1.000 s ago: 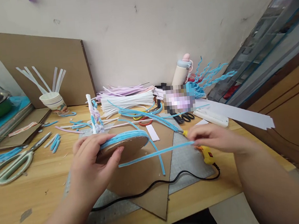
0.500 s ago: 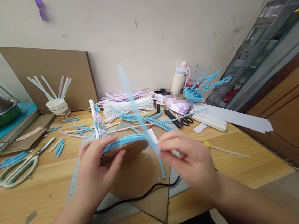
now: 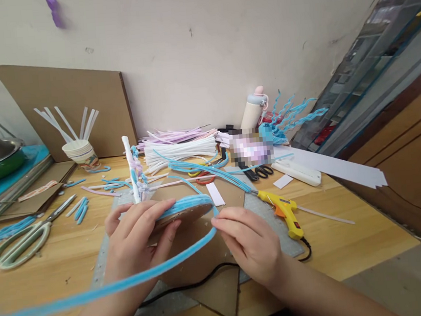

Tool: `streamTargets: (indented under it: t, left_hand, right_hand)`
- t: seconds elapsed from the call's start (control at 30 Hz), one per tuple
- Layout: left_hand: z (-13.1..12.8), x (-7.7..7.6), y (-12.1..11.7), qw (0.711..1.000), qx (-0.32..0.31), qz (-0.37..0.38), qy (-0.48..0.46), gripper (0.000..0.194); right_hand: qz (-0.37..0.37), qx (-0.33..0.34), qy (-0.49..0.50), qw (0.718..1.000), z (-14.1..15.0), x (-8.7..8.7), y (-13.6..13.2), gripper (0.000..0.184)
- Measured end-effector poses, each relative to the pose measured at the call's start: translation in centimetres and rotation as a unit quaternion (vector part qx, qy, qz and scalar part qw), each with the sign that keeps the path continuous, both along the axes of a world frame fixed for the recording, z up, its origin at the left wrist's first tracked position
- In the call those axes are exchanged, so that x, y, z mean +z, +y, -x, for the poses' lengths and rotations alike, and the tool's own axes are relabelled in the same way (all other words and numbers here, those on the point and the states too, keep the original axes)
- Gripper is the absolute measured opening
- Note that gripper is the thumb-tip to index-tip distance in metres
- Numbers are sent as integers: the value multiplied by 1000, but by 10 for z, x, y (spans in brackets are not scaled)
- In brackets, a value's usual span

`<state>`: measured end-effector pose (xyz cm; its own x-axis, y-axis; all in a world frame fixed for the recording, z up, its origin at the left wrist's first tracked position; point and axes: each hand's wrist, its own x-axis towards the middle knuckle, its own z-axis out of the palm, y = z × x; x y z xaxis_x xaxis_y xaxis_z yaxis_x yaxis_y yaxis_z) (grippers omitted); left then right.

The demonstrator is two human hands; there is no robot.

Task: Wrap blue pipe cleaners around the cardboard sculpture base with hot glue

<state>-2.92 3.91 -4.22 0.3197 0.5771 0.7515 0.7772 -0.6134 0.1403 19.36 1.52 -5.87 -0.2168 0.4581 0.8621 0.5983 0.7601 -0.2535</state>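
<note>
My left hand (image 3: 136,238) grips a round cardboard disc (image 3: 180,214) whose rim is wrapped in blue pipe cleaner, held a little above the table. My right hand (image 3: 249,240) pinches a long blue pipe cleaner (image 3: 133,280) right at the disc's near-right edge. The loose end sweeps out to the lower left, close to the camera. A yellow glue gun (image 3: 283,210) lies on the grey mat (image 3: 277,243) just right of my right hand, with its black cord running under my hands.
Green-handled scissors (image 3: 18,238) lie at left. Bundles of white and pink pipe cleaners (image 3: 180,146), a paper cup with strips (image 3: 79,150), black scissors (image 3: 258,171), a bottle (image 3: 252,107) and a leaning cardboard sheet (image 3: 69,104) crowd the back. A triangular cardboard piece (image 3: 218,287) overhangs the front edge.
My right hand left the glue gun, which now lies on the mat, and came in to the disc. The blue pipe cleaner swung from upright to lie across the lower left.
</note>
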Motion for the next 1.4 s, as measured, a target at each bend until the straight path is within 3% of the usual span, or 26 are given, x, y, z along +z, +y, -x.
streamTargets:
  t: [1.4]
  left_hand:
    - [-5,2,-5,1000,-26,9,1,30]
  right_hand:
    - [30,6,70,997,1,-6,6,21]
